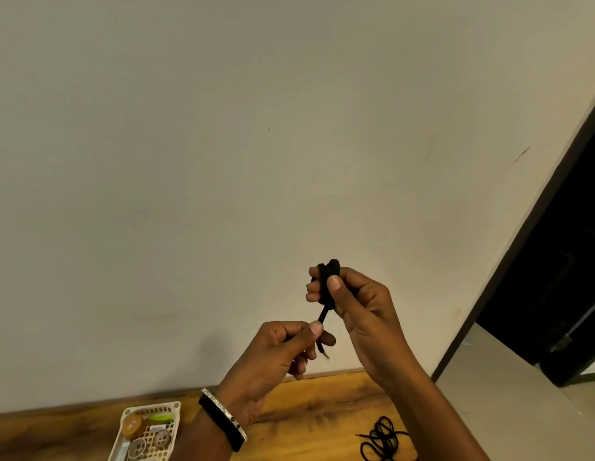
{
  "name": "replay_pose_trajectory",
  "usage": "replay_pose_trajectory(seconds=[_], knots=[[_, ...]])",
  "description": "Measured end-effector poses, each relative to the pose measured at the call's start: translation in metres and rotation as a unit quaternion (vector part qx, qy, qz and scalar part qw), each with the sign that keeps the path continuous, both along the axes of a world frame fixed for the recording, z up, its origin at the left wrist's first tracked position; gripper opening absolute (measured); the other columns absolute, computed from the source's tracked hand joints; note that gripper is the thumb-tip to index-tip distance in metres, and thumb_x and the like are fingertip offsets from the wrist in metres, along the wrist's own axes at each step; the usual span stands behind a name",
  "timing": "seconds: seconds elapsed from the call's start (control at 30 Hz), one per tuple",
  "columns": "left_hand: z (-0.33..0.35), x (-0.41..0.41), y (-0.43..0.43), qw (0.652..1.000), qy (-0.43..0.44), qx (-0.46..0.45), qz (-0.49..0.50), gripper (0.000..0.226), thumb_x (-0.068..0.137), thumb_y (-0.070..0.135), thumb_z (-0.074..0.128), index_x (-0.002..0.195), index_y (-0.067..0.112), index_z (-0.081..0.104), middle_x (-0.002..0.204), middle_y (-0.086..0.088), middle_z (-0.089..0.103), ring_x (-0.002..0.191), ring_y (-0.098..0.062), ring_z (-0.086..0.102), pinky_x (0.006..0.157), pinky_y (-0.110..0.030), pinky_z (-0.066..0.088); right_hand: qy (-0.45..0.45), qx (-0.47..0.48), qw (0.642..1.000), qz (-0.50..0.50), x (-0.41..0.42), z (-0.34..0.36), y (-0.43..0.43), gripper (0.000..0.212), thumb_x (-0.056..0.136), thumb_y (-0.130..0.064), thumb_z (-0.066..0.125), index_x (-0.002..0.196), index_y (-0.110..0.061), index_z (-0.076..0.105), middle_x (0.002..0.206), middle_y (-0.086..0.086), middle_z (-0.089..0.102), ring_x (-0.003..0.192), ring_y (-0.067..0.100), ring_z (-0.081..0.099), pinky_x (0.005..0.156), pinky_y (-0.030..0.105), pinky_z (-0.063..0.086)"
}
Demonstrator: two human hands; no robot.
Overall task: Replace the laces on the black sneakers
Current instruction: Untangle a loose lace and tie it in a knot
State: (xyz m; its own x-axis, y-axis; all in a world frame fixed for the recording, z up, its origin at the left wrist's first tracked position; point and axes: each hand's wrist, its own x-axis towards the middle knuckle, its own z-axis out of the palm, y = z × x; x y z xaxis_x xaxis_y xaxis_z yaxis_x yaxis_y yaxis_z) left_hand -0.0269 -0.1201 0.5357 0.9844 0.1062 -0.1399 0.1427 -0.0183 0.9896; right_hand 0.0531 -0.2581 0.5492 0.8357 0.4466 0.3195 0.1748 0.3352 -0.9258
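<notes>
Head-level view of two bare hands raised in front of a plain matte cream wall [223,161]. The right hand [359,304] holds a soft black fabric shoelace [327,271] wound into a small tight bundle, with the thumb pressed on its front and the fingers curled behind it. One tail of this lace runs down from the bundle to the left hand [276,354], which pinches it between thumb and forefinger with the other fingers curled in. The short tip pokes out below. Lower down, on a glossy orange-brown wooden table [306,410], a second thin black cord lace [382,439] lies in loose overlapping loops near the right edge, well apart from both hands. At the left sits a white perforated plastic basket [123,424] holding small round tins and a green item, too small to identify. The left wrist wears a black band [219,424] and a sparkling silver bangle [223,405]. No black sneakers are in view. The task looks to be at an early stage: the bundled lace is being wound or unwound, which cannot be told, and threading the eyelets appears yet to come.
</notes>
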Motion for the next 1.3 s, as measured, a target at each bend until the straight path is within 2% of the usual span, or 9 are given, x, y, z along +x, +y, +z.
replay_pose_trajectory(seconds=[0.23, 0.4, 0.5, 0.6, 0.73, 0.8, 0.97, 1.07, 1.3], knots=[[0.007, 0.003, 0.008, 0.994, -0.026, -0.065, 0.087, 0.036, 0.088, 0.044, 0.063, 0.086, 0.013, 0.080, 0.069, -0.001, 0.055, 0.061, -0.011, 0.049, 0.059, -0.025, 0.045, -0.153, -0.174, 0.973, -0.019, -0.002, -0.018, -0.002, 0.030, 0.105, -0.018, 0.051, 0.132, -0.015, 0.063, 0.119, -0.003, 0.072, 0.118, 0.013, 0.064, 0.102, 0.032, 0.051], [0.008, 0.004, 0.008, 0.988, -0.021, -0.103, 0.109, 0.039, 0.092, 0.044, 0.060, 0.088, 0.012, 0.081, 0.068, -0.001, 0.055, 0.058, -0.011, 0.046, 0.055, -0.024, 0.041, -0.174, -0.201, 0.964, 0.009, -0.007, -0.022, -0.002, 0.041, 0.097, -0.011, 0.061, 0.136, -0.024, 0.059, 0.125, -0.012, 0.067, 0.120, 0.007, 0.062, 0.102, 0.023, 0.049], [0.005, 0.000, 0.009, 0.993, -0.025, -0.071, 0.091, 0.044, 0.099, 0.043, 0.049, 0.092, 0.013, 0.081, 0.070, -0.001, 0.059, 0.059, -0.010, 0.048, 0.054, -0.023, 0.040, -0.191, -0.258, 0.947, -0.008, -0.002, -0.027, -0.005, 0.033, 0.096, -0.013, 0.063, 0.127, -0.023, 0.067, 0.118, -0.014, 0.070, 0.114, 0.006, 0.064, 0.100, 0.026, 0.052], [0.001, -0.002, 0.008, 0.996, -0.042, 0.001, 0.079, 0.036, 0.103, 0.033, 0.046, 0.092, 0.018, 0.078, 0.077, -0.001, 0.067, 0.065, -0.012, 0.056, 0.059, -0.027, 0.043, -0.157, -0.288, 0.945, -0.002, 0.004, -0.032, -0.009, 0.017, 0.095, -0.012, 0.067, 0.109, -0.019, 0.074, 0.096, -0.011, 0.074, 0.096, 0.008, 0.070, 0.088, 0.025, 0.055], [-0.009, 0.000, 0.012, 0.987, -0.071, 0.100, 0.105, 0.006, 0.095, 0.030, 0.064, 0.096, 0.027, 0.070, 0.084, 0.005, 0.072, 0.076, -0.010, 0.066, 0.070, -0.034, 0.052, -0.124, -0.284, 0.950, 0.031, 0.003, -0.037, -0.009, 0.014, 0.100, -0.012, 0.060, 0.099, -0.015, 0.073, 0.079, -0.005, 0.072, 0.079, 0.011, 0.070, 0.076, 0.022, 0.054], [-0.017, 0.001, 0.015, 0.983, -0.074, 0.123, 0.114, 0.013, 0.089, 0.034, 0.072, 0.100, 0.033, 0.067, 0.087, 0.008, 0.070, 0.084, -0.011, 0.067, 0.074, -0.035, 0.056, -0.093, -0.268, 0.957, 0.055, 0.002, -0.041, -0.007, 0.016, 0.102, -0.012, 0.055, 0.099, -0.013, 0.071, 0.078, -0.004, 0.069, 0.076, 0.011, 0.066, 0.074, 0.023, 0.052], [-0.034, -0.009, 0.010, 0.994, -0.068, -0.006, 0.082, 0.031, 0.089, 0.037, 0.071, 0.120, 0.036, 0.066, 0.106, 0.004, 0.068, 0.099, -0.022, 0.068, 0.084, -0.037, 0.058, 0.064, -0.153, 0.975, 0.148, -0.001, -0.052, -0.001, 0.021, 0.105, -0.012, 0.049, 0.104, 0.002, 0.065, 0.077, 0.004, 0.059, 0.074, 0.016, 0.054, 0.073, 0.035, 0.043], [-0.045, -0.024, 0.005, 0.990, -0.044, -0.109, 0.076, 0.035, 0.093, 0.030, 0.065, 0.127, 0.024, 0.066, 0.108, -0.008, 0.069, 0.092, -0.021, 0.065, 0.091, -0.040, 0.055, 0.131, -0.125, 0.960, 0.213, -0.006, -0.065, 0.010, 0.026, 0.103, -0.015, 0.052, 0.107, 0.008, 0.063, 0.079, 0.009, 0.057, 0.074, 0.020, 0.053, 0.071, 0.033, 0.044], [-0.074, -0.065, 0.028, 0.948, 0.027, -0.184, 0.258, 0.036, 0.081, 0.031, 0.076, 0.111, 0.011, 0.074, 0.096, -0.013, 0.071, 0.079, -0.020, 0.059, 0.080, -0.034, 0.055, 0.224, -0.150, 0.925, 0.267, -0.035, -0.101, 0.062, 0.021, 0.099, -0.014, 0.060, 0.106, 0.002, 0.071, 0.087, 0.016, 0.064, 0.073, 0.021, 0.061, 0.070, 0.037, 0.048]])
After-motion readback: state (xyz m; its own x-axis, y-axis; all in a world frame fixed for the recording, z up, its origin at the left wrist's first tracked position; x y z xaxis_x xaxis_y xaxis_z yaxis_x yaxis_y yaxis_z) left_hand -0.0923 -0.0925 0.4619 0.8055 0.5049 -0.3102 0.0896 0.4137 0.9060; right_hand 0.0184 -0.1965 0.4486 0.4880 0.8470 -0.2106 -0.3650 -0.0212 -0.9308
